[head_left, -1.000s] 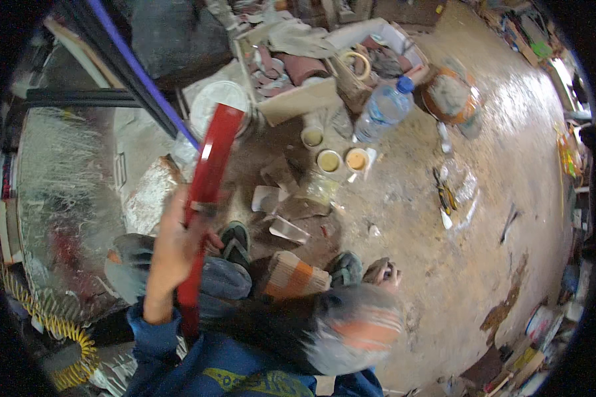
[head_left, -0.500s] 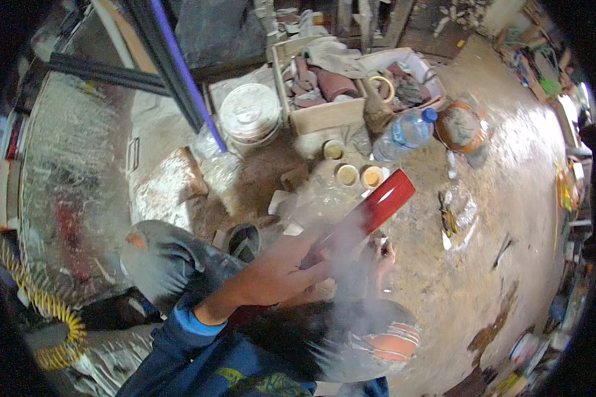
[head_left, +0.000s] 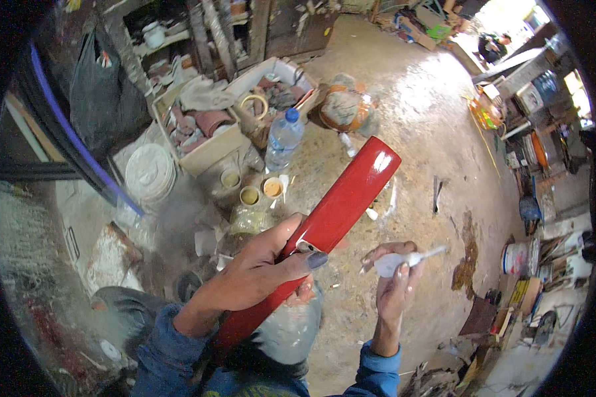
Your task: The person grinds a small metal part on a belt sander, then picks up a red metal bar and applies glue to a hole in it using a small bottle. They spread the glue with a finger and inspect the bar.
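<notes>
The left hand [head_left: 251, 278] is wrapped around a long red bar [head_left: 351, 192], thumb across its top face; the bar slants out past the fingers, ahead and to the right, while its near end runs back under the left forearm. Well to the right of that grip and apart from the bar, the right hand [head_left: 394, 298] pinches a small white scraper [head_left: 387, 266] between thumb and fingers. Ahead of the left hand, on the floor [head_left: 351, 317], stand an open cup of orange paste [head_left: 272, 188] and a water bottle [head_left: 284, 142]. With only one hand around it, the glossy bar could twist or slip if pushed off-centre, and a sideways swing of its far end might knock the bottle or cup. The scraper's edge, brought over at a steep angle, could scratch the shiny red face.
</notes>
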### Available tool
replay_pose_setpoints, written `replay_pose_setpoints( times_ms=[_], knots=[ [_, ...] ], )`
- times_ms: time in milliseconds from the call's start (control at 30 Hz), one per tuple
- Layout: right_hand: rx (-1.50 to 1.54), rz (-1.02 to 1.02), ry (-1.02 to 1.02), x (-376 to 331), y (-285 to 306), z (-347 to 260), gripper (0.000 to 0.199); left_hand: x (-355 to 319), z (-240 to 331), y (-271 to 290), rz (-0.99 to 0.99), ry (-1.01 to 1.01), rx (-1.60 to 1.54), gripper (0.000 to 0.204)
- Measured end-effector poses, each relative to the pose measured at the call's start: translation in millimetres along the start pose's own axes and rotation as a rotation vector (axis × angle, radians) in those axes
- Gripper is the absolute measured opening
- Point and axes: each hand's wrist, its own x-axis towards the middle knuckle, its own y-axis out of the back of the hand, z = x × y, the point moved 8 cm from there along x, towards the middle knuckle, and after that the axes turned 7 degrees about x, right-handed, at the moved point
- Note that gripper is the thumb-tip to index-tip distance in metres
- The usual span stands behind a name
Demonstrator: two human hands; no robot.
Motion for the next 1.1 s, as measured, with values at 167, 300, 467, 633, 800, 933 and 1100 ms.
replay_pose_setpoints(
  times_ms=[167,300,467,633,800,933,1100],
  knots=[
    [0.106,0.015,-0.087,4,-12,-21,0.046,23,-5,-8,-0.014,0.064,0.081,0.046],
    [0.028,-0.017,-0.051,7,-25,-16,0.053,20,-7,3,-0.006,0.005,-0.021,0.064],
    [0.008,0.094,-0.037,9,-40,-10,0.070,14,-8,26,0.028,-0.026,-0.089,0.077],
    [0.094,0.116,-0.090,8,-47,-15,0.053,12,-7,35,0.067,-0.005,-0.036,0.079],
    [0.087,0.219,-0.077,-12,-40,-15,0.053,-14,-16,25,0.109,0.039,0.018,0.055],
    [0.047,0.244,-0.063,-30,-37,-16,0.060,-32,-18,21,0.118,0.015,0.056,0.060],
    [-0.012,0.328,-0.072,-36,-27,-18,0.063,-37,-14,22,0.108,0.022,0.103,0.057]
  ],
)
